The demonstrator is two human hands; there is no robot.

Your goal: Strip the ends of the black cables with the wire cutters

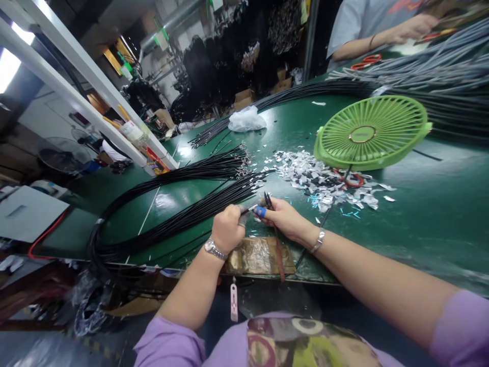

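My left hand (229,227), with a watch on its wrist, is closed around the end of a black cable (245,210). A short whitish tip of that cable points toward my right hand (281,218). Blue tape wraps a finger of my right hand, which is closed on a dark plier-like tool (268,201) with its two slim points upward. The two hands almost meet over the table edge. Below them lies a tape-covered block (260,255), with a reddish-brown strip (280,260) hanging across it. The fingers partly hide the tool and cable.
A looped bundle of black cables (126,204) lies to the left. White scraps (324,181) are piled beside a green fan (367,132). A plastic bag (247,119) sits farther back. At the far right, a co-worker's hand (414,29) is near grey cables (431,66).
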